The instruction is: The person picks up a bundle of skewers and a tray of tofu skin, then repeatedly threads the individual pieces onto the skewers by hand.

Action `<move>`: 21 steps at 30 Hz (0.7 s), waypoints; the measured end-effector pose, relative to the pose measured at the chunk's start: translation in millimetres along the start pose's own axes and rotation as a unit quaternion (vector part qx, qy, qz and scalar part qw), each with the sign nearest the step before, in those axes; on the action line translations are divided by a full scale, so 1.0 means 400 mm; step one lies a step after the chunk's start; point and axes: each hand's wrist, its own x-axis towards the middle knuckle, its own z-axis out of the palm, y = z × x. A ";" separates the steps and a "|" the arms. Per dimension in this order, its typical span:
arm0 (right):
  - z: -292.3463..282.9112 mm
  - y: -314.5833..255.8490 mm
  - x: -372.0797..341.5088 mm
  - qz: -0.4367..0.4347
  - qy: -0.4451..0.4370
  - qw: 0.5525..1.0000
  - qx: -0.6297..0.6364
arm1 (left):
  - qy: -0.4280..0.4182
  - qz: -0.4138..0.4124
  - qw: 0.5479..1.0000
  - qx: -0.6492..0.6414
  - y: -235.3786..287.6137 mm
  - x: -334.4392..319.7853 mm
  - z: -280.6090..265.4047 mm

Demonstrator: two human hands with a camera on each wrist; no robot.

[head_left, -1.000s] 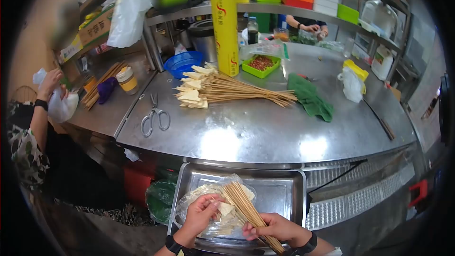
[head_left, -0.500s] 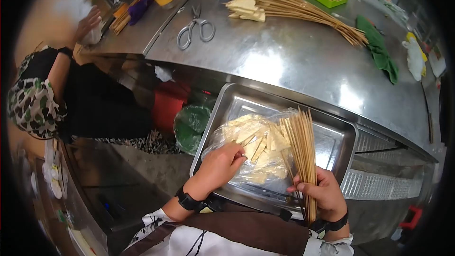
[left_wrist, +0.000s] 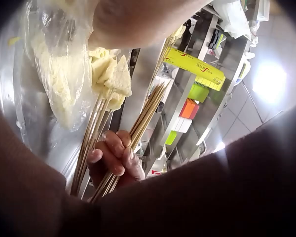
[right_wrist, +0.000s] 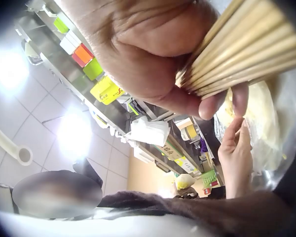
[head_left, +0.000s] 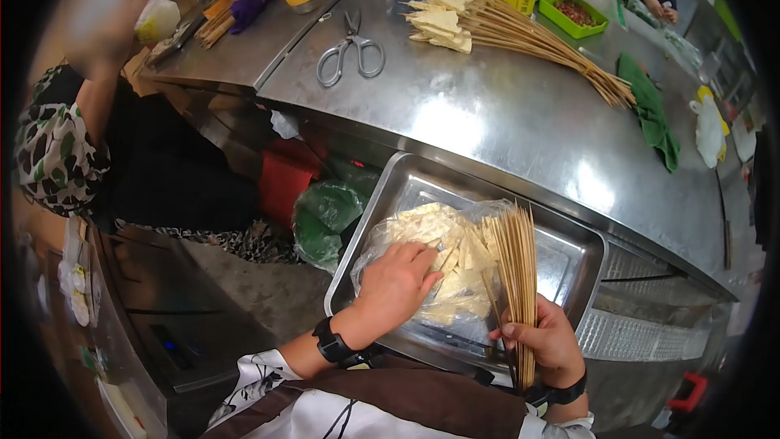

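My right hand (head_left: 546, 343) grips an upright bundle of bamboo skewers (head_left: 518, 276) over the right side of a steel tray (head_left: 603, 264). In the left wrist view its fingers curl round the sticks, and a few skewers (left_wrist: 89, 143) beside the bundle reach up to pale yellow pieces (left_wrist: 119, 78). Left of the bundle, my left hand (head_left: 394, 286) rests on a pile of flat, pale yellow cut pieces (head_left: 465, 256) lying on a clear plastic bag (head_left: 372, 245). Its thumb and forefinger stand slightly apart at the pile; the other fingertips are hidden.
On the steel table (head_left: 325, 114) lie scissors (head_left: 349, 53), loaded skewers (head_left: 528, 32) and a green cloth (head_left: 650, 110). A green tray (head_left: 573, 16) stands behind. Another person (head_left: 65, 154) is at the left, near a bin with a plastic liner (head_left: 325, 219).
The head view has tilted down and turned. The left hand has come away from beside the skewers and reached onto the pile. The right hand keeps its grip on the bundle.
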 end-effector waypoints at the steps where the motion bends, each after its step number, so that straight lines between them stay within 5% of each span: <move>1: 0.006 -0.007 -0.002 -0.002 0.000 1.000 -0.004 | -0.007 0.010 1.000 0.001 -0.001 0.001 0.003; 3: 0.030 -0.021 -0.005 0.014 0.050 0.998 -0.028 | -0.010 0.019 1.000 0.004 -0.003 0.002 0.005; 8: 0.045 -0.023 -0.008 -0.012 0.032 0.999 -0.038 | -0.058 -0.018 0.998 -0.035 0.002 -0.001 0.002; 15: 0.023 -0.015 -0.005 -0.005 0.025 0.999 0.033 | -0.104 0.039 0.993 -0.046 -0.011 0.003 -0.001; 17: 0.023 -0.011 -0.003 -0.011 0.031 0.999 0.036 | -0.181 -0.022 0.982 -0.045 -0.005 0.007 -0.009; 21: 0.016 -0.012 -0.004 0.000 0.020 1.000 0.021 | -0.174 -0.084 0.968 -0.157 -0.012 -0.002 -0.017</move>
